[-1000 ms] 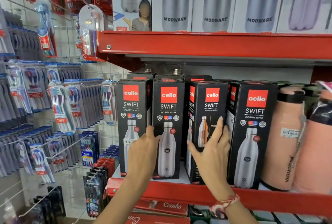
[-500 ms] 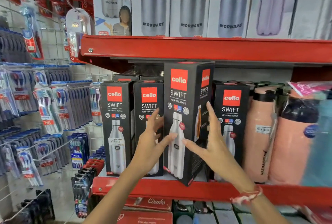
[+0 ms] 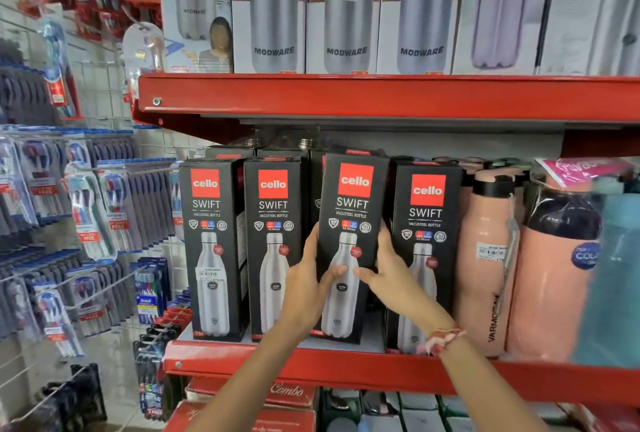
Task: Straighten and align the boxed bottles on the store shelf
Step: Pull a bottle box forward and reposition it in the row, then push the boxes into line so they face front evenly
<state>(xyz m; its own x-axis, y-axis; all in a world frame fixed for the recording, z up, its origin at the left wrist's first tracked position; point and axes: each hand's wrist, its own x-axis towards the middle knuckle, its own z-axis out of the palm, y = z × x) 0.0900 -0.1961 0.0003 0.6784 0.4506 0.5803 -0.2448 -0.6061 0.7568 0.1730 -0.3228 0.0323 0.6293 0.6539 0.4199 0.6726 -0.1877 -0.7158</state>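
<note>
Shelving (image 3: 346, 367) in red carries four black Cello boxes in a front row. The third box (image 3: 353, 210), leaning slightly left, sits gripped between both hands: left hand (image 3: 306, 284) and right hand (image 3: 389, 274) curl fingers around its sides, thumbs on front.

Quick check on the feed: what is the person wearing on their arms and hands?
Both forearms are bare, with no sleeves or gloves in view. The right hand has a braided red and white thread band around its wrist. The left hand and its wrist carry nothing visible.
</note>
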